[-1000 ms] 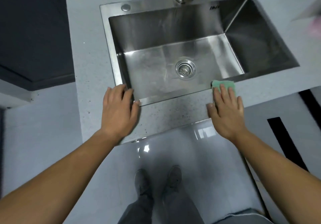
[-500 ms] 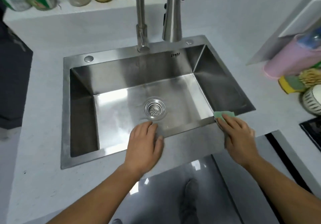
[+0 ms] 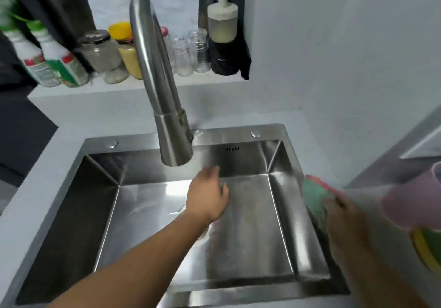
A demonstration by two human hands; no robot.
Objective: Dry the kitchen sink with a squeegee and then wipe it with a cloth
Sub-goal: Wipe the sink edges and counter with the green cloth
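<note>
The stainless steel sink [image 3: 100, 236] fills the lower middle of the head view. My left hand [image 3: 207, 195] reaches out over the basin below the faucet spout [image 3: 176, 150], fingers loosely curled, holding nothing. My right hand [image 3: 343, 214], blurred, presses a green cloth [image 3: 315, 197] with a pink edge against the sink's right rim. My left forearm covers the drain. No squeegee is in sight.
A tall steel faucet [image 3: 150, 69] arches over the basin. Jars and bottles [image 3: 105, 54] line the ledge behind it, with a white-capped dispenser [image 3: 222, 21]. A pink cup [image 3: 410, 202] and a yellow-green sponge [image 3: 427, 248] sit at the right edge on the grey counter [image 3: 40, 164].
The view tilted up toward the wall. My left hand left the front rim and went out over the basin. My right hand slid the cloth from the front right corner up the right rim.
</note>
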